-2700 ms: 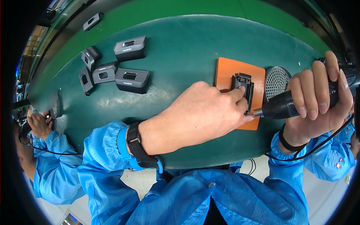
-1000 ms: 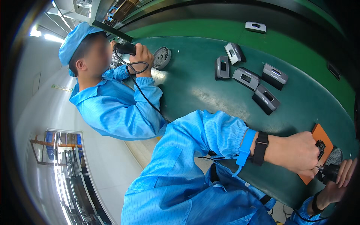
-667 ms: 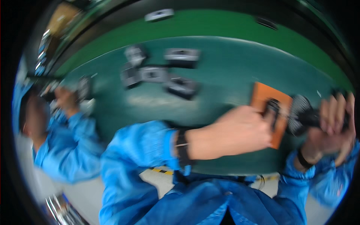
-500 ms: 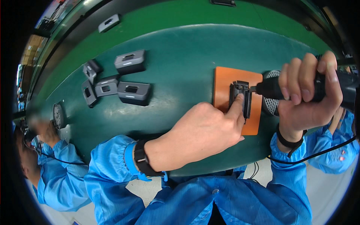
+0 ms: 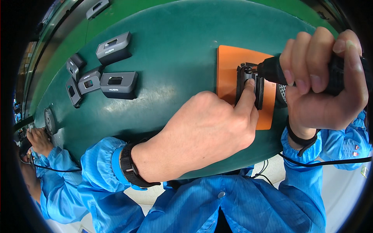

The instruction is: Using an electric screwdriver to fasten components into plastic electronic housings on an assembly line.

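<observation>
A black plastic housing [image 5: 259, 95] lies on an orange mat [image 5: 229, 62] to the right of the table's middle. My left hand [image 5: 206, 124] holds it down, index finger pressed on its inner part and the other fingers curled beside it. In my right hand [image 5: 318, 77] is a black electric screwdriver [image 5: 270, 70], gripped around its body and lying nearly level. Its bit points left and meets the upper end of the housing. The exact contact spot is too small to make out.
Several grey-and-black housings [image 5: 118, 83] with rectangular windows sit on the green table [image 5: 167, 50] at left. A round perforated piece [image 5: 282, 95] is partly hidden behind the screwdriver. A co-worker's hand [image 5: 40, 140] shows at far left, another's blue sleeve [image 5: 345, 147] at right. A black cable [image 5: 326, 164] crosses lower right.
The whole view has shifted, so the grey housings appear further left and higher. The screwdriver's bit now reaches over the housing's upper end. My left index finger still presses on it.
</observation>
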Motion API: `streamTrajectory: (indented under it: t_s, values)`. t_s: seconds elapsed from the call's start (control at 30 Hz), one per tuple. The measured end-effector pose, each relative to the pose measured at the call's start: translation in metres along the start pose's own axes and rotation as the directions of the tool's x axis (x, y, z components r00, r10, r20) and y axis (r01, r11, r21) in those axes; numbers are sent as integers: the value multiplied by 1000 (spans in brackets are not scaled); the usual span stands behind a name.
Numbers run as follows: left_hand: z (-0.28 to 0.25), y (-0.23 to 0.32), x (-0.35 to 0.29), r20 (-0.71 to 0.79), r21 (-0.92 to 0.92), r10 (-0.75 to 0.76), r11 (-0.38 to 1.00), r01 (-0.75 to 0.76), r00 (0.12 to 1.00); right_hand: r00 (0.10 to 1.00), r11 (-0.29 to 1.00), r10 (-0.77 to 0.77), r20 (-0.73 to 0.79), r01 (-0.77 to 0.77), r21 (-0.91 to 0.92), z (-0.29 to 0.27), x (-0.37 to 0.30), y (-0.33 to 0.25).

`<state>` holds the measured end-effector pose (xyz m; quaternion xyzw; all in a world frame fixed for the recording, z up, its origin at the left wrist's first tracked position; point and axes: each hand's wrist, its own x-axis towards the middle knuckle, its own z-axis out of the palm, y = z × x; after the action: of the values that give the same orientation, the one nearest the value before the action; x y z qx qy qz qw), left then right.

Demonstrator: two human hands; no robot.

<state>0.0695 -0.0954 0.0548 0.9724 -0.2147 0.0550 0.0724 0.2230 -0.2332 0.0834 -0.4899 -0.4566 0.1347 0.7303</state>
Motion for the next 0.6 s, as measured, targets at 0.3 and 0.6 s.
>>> streamTrajectory:
  t_s: [0.3,0.6]
  values:
    - [-2,-2,0,-62,-54,24,998,-28,998,994,999,34,102,-32,-26,3,2,3]
    - [-5,5,-1,73,32,-58,998,56,996,977,998,46,208,-53,25,-7,9,9]
